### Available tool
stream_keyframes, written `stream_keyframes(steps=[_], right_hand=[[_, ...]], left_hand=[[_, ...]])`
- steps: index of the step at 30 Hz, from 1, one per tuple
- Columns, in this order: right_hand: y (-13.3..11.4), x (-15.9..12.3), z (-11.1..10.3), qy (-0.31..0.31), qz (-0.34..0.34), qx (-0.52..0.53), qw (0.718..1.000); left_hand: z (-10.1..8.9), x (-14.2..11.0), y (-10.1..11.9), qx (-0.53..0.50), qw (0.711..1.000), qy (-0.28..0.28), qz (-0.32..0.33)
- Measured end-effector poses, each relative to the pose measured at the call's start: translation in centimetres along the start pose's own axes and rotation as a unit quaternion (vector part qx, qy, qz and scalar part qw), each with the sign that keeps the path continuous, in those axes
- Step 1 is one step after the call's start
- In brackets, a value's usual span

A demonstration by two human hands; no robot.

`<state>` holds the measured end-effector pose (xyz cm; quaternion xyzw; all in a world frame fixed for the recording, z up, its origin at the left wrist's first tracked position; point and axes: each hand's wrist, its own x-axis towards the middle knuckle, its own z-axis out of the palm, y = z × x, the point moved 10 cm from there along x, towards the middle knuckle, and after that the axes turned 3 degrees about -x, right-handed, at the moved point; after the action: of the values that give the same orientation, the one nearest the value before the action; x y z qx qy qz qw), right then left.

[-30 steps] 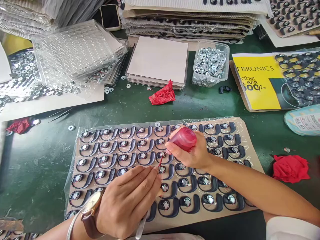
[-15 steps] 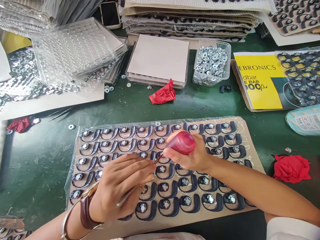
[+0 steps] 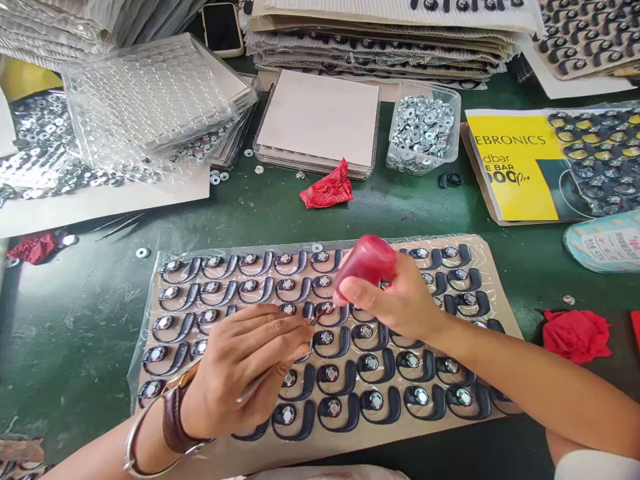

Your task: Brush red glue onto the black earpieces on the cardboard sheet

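My left hand [image 3: 245, 363] is closed on slim metal tweezers [image 3: 255, 387]. Their tip points right, over one of the black hook-shaped earpieces with a round silver speaker. In my right hand [image 3: 407, 303] is a red squeeze bottle [image 3: 367, 263], tilted with its base up and its lower end just right of the tweezer tip. Whether the bottle's nozzle touches anything is hidden by the fingers. Beneath both hands lies a brown cardboard sheet [image 3: 350, 443] under clear film, carrying rows of these earpieces [image 3: 386, 405]; my hands cover several of them.
Behind the sheet are a crumpled red wrapper [image 3: 327, 188], a stack of white cards [image 3: 320, 117] and a plastic tub [image 3: 425, 127] of metal washers. A yellow box panel [image 3: 510, 180] and red cloth flower [image 3: 576, 335] lie right. More tweezers [image 3: 120, 225] rest left.
My right hand has moved the red bottle slightly right and up, opening a small gap from the tweezer tip. My left hand has barely moved.
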<state>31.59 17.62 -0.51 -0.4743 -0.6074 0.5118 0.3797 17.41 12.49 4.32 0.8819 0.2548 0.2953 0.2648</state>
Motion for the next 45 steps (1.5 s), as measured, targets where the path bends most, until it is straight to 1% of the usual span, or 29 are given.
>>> stream_keyframes(steps=[3,5,10,14,17,19,22,24,28,33,37,42,45], right_hand=[[0.2,1.0,-0.9,-0.006,0.031,0.033,0.999],[0.7,1.4,-1.3,-0.003,0.037,0.052,0.998],[2.0,1.3,-2.1,0.024,0.026,0.077,0.996],[1.3,1.5,-2.5,0.062,-0.017,0.047,0.997],[0.8,1.9,-2.3,0.089,-0.061,0.007,0.994],[1.1,2.1,-2.0,0.102,-0.075,-0.008,0.992],[2.0,2.3,-1.6,0.104,-0.074,-0.007,0.992],[2.3,2.3,-1.2,0.093,-0.074,0.002,0.993],[1.8,2.5,-0.7,0.071,-0.085,-0.009,0.994],[0.9,2.5,-0.6,0.072,-0.120,-0.056,0.989],[0.5,2.4,-0.7,0.086,-0.137,-0.079,0.984],[-0.2,2.2,-1.5,0.122,-0.156,-0.106,0.974],[-0.3,2.2,-1.7,0.128,-0.157,-0.115,0.973]], left_hand=[[0.5,-0.2,1.1,0.037,0.998,-0.017,0.042],[0.7,-0.4,1.7,0.061,0.996,-0.026,0.062],[1.1,-0.3,2.3,0.081,0.994,-0.037,0.069],[1.0,-0.4,2.0,0.077,0.994,-0.026,0.072],[1.0,-0.6,1.6,0.115,0.989,-0.015,0.090],[1.3,-0.7,1.3,0.150,0.983,-0.021,0.104],[1.6,-0.7,0.8,0.171,0.978,-0.019,0.116],[1.7,-0.7,0.7,0.176,0.978,-0.011,0.116],[2.1,-0.9,1.1,0.187,0.975,-0.008,0.120],[2.6,-1.1,1.8,0.210,0.968,-0.009,0.140],[2.6,-1.0,1.8,0.209,0.969,-0.009,0.135],[2.6,-1.1,1.7,0.201,0.970,-0.018,0.134],[2.6,-1.2,1.4,0.200,0.971,-0.020,0.128]])
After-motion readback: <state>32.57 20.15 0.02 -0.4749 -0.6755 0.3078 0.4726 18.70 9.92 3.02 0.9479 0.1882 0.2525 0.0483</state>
